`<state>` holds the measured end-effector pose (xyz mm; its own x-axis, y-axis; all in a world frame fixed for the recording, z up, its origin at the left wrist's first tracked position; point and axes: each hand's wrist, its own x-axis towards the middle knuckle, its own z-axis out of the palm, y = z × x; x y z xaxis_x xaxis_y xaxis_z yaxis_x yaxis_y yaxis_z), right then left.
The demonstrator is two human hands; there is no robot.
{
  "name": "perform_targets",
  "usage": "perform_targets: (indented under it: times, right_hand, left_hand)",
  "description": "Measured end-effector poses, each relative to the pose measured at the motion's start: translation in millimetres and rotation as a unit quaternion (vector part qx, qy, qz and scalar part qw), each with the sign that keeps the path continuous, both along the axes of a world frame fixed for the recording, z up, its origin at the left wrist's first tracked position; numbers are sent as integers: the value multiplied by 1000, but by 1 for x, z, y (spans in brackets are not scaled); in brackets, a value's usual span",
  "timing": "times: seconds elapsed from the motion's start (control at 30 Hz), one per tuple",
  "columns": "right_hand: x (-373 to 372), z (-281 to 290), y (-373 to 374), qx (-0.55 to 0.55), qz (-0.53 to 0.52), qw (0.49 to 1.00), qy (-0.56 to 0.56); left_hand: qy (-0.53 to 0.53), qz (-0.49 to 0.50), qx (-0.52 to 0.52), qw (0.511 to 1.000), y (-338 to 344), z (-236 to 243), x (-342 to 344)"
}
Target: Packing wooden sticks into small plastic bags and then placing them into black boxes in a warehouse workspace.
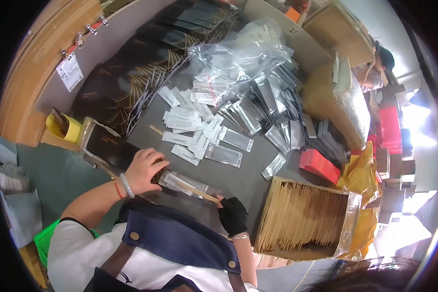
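My left hand, bare with a bracelet, curls its fingers and thumb round the end of a black sleeve printed with gold lines. A clear plastic pouch with a white packet lies against that sleeve, before my body. In a black fingerless glove, my right hand pinches the near end of a thin wooden stick. The stick slants across the pouch toward my left hand; whether it is inside the pouch or on top, I cannot tell. Loose white paper packets and silvery flat packets lie farther off.
A carton of thin wooden sticks stands to my right. Stacked black printed sleeves fill the far left. A clear plastic bag lies over packets at the back. Nearby are red boxes and a yellow container. Another person is beyond the cartons.
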<state>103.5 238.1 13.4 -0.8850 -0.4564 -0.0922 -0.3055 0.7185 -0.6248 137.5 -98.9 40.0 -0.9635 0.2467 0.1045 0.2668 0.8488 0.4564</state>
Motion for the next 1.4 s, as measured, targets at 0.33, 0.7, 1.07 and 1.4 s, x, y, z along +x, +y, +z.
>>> perform_targets:
  times: [0.33, 0.7, 1.07, 1.4]
  right_hand:
    - [0, -31, -22, -35, -53, 997, 50]
    - [2, -2, -88, 39, 41, 989, 140]
    - [-14, 23, -48, 22, -52, 993, 101]
    - [-2, 32, -61, 119, 54, 985, 117]
  left_hand:
    - [-9, -39, -11, 999, 15, -21, 6]
    - [1, -138, -86, 987, 32, -27, -10]
    - [248, 29, -155, 956, -79, 43, -85]
    - [-47, 223, 75, 971, -6, -55, 17]
